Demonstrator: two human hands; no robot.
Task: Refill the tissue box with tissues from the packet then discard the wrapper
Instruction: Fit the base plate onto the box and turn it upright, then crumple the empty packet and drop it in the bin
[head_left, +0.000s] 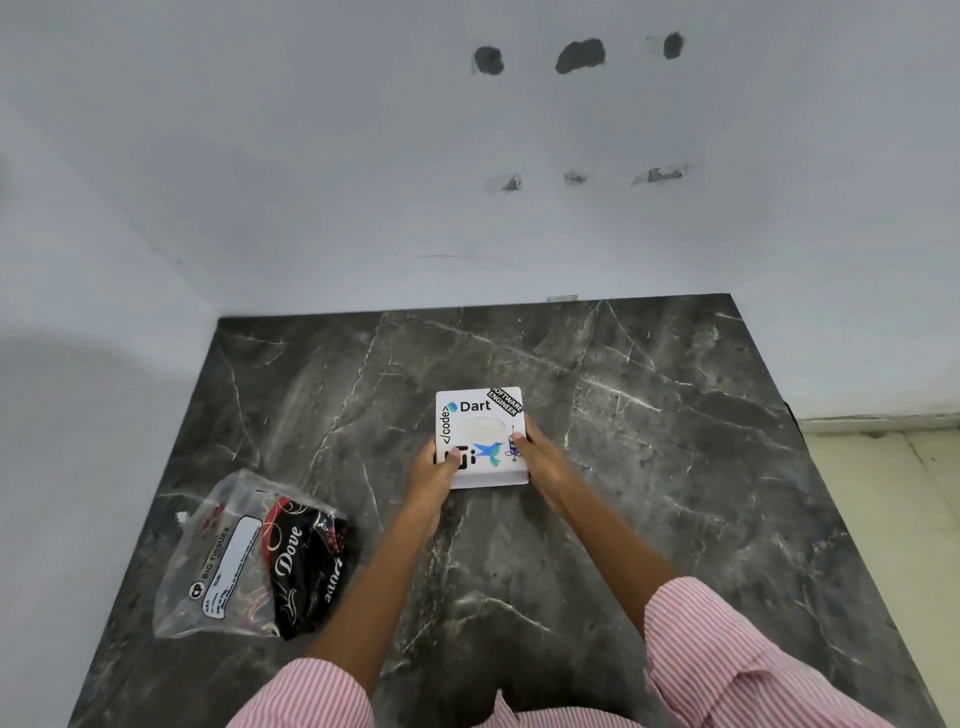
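A white square tissue box covered in stickers stands in the middle of the dark marble counter, its oval top opening showing white tissue. My left hand grips the box's near left side with the thumb on its top. My right hand holds the near right side the same way. The tissue packet wrapper, clear plastic with black and red "Dove" print, lies crumpled and flat on the counter to the front left, apart from both hands.
The counter meets a pale wall at the back and left. Its right edge drops to a light tiled floor. Patched holes mark the wall above.
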